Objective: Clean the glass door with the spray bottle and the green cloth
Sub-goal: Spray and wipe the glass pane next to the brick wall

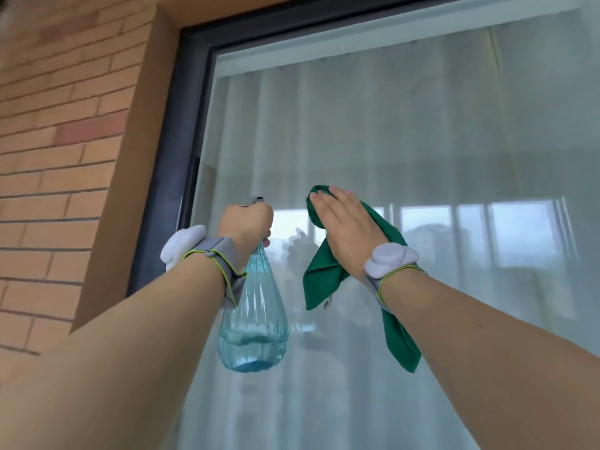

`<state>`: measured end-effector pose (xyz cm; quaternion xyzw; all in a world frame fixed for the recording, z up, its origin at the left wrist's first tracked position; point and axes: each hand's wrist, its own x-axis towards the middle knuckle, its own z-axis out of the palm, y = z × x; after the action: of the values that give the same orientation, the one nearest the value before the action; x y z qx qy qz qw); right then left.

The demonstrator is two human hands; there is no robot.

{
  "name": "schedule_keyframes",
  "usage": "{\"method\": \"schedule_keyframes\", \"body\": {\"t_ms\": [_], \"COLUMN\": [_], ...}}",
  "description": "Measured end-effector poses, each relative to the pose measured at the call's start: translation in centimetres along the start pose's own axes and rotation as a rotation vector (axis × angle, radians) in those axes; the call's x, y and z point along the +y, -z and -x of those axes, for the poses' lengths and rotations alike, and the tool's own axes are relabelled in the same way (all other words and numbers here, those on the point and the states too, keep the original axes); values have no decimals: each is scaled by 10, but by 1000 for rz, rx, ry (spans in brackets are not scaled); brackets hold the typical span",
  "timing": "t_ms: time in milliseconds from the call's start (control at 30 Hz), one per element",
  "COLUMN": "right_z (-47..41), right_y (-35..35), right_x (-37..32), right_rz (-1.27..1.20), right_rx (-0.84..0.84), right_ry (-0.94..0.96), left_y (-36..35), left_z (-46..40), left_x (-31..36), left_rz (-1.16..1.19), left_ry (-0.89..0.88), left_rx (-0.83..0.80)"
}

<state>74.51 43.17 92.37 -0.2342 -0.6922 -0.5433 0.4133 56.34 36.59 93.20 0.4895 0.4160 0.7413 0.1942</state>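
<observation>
Fingers (319, 206) of the right hand (349, 227) are laid straight and together, pressing the cloth (323, 274) flat against the glass (422, 141) near the middle of the pane; two loose corners of the cloth hang down below the wrist. The left hand (245, 224) is curled tightly round the neck of the bottle (255, 319), which is held up just left of the cloth and close to the dark frame (181, 141), its nozzle pointed toward the pane. The bottle is seen to be clear ribbed plastic with only a little liquid at the bottom, so it is judged light and slightly squeezable, best held at the narrow neck where the trigger can be reached. The cloth is judged soft and limp, likely to bunch or slip unless it is spread under a flat palm. The glass is judged hard, smooth and fragile, to be pressed evenly. A brick wall (55, 125) is seen at the far left.
</observation>
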Motion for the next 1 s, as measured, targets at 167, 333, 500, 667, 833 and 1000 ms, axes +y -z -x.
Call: {"method": "schedule_keyframes", "body": {"t_ms": [167, 333, 500, 667, 833, 1000], "right_z": [-12, -32, -60, -77, -87, -84], "right_y": [-25, -45, -73, -94, -105, -113], "right_x": [-50, -81, -126, -157, -166, -171], "right_rz": [5, -3, 14, 56, 86, 124], "right_rx": [7, -4, -26, -61, -86, -94], "right_ry": [26, 33, 6, -60, -78, -77], "left_y": [53, 93, 134, 158, 165, 158], "left_z": [-9, -54, -86, -103, -120, -128], "left_x": [-37, -73, -86, -96, -106, -117], "left_rz": [-3, -60, -215, -257, -172, -189], "left_ry": [21, 20, 49, 77, 69, 85], "left_rx": [92, 135, 18, -2, -62, -143]}}
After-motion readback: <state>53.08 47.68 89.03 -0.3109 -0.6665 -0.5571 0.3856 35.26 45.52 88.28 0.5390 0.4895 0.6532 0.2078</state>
